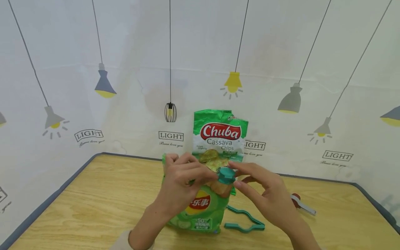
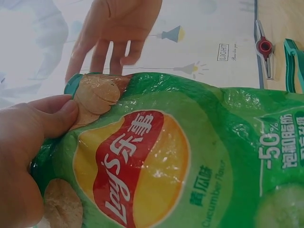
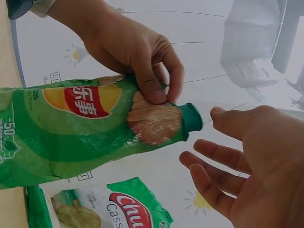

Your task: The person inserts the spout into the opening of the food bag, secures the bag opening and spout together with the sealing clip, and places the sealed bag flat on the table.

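Observation:
My left hand pinches the upper part of a green Lay's chip bag between thumb and fingers, holding the bag upright over the table. At the bag's top corner sits a short teal ribbed cap, also visible in the right wrist view as a teal cap. Beside that cap my right hand is held with fingers spread and apart from it, and nothing lies in its grasp. How the cap joins the bag is hidden.
A green and white Chuba cassava chips bag stands behind the Lay's bag. On the wooden table to the right lie a bent teal frame-like clip and a grey tool with a red part. A lamp-printed curtain hangs behind.

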Motion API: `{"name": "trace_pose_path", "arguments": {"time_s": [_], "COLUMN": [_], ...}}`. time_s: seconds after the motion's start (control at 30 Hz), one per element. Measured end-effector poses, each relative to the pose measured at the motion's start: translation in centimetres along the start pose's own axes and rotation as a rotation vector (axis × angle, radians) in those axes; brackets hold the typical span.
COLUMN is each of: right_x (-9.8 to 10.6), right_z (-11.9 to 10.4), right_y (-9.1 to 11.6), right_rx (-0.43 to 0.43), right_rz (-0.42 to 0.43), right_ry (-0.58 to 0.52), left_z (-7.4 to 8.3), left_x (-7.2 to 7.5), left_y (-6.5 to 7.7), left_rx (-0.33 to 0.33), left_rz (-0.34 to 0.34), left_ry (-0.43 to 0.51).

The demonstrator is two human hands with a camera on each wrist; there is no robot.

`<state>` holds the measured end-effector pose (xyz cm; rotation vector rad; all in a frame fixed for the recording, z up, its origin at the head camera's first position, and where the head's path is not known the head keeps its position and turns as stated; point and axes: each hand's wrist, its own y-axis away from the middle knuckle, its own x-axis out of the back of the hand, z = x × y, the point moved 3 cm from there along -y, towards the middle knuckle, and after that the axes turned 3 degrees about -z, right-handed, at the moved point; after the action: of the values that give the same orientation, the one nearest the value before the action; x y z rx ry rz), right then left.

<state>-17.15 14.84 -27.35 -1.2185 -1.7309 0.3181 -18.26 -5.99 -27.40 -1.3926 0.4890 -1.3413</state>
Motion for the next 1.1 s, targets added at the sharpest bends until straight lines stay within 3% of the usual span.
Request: {"name": "trace_pose_path", "arguments": {"time_s": [0.33,0.57,0.73,1.1], "right_x": [2.0,2.0,1.5,0.1], "right_z": [0.6,3.2,4.8,8.2], "right_y": [2.2,5.1,7.1,11.1], "right_rx": [0.0,-0.14,-0.168,-0.224], "right_rz": [0.07,0.011,-0.034,-0.178], "right_ry": [0.121,0.191,0.182,0.124], "left_z": [0.0,0.0,0.0,0.1], "left_x": [-0.1,0.0,-0.1,0.0], "left_y": [-0.1,-0.1,0.0,-0.1], "left_rx": [-0.011,-0.033,-0.004,-0.034], "left_rz": [0.004,0.017,-0.001,0.012], "left_ry": [-0.01,0.006,0.008,0.002]}}
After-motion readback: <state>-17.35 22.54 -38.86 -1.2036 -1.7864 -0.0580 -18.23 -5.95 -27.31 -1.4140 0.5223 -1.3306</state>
